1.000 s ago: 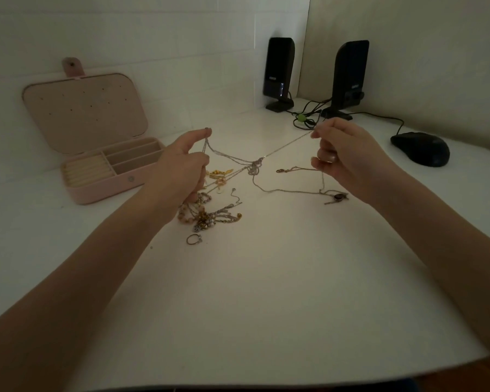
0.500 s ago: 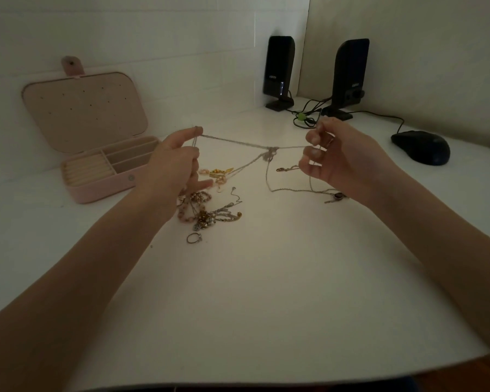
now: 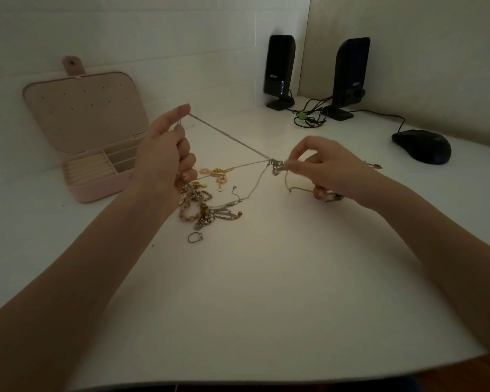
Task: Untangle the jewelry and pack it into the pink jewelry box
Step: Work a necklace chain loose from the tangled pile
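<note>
A thin silver chain (image 3: 229,135) stretches taut between my two hands above the white desk. My left hand (image 3: 164,154) pinches its upper end between thumb and forefinger. My right hand (image 3: 327,168) pinches the knotted pendant (image 3: 277,166) at the lower end, with more chain hanging from the knot down to the desk. A tangled heap of jewelry (image 3: 210,202) lies under my left hand, and a single ring (image 3: 195,237) sits just in front of it. The pink jewelry box (image 3: 96,190) stands open at the left, lid upright.
Two black speakers (image 3: 279,70) (image 3: 350,77) with cables (image 3: 309,117) stand at the back. A black mouse (image 3: 422,147) lies at the right. The desk's front edge (image 3: 266,377) runs below my forearms. Walls close off the back and right.
My left hand has risen with its chain end. My right hand has dropped and moved in to pinch the knot, so the chain now slants down to the right.
</note>
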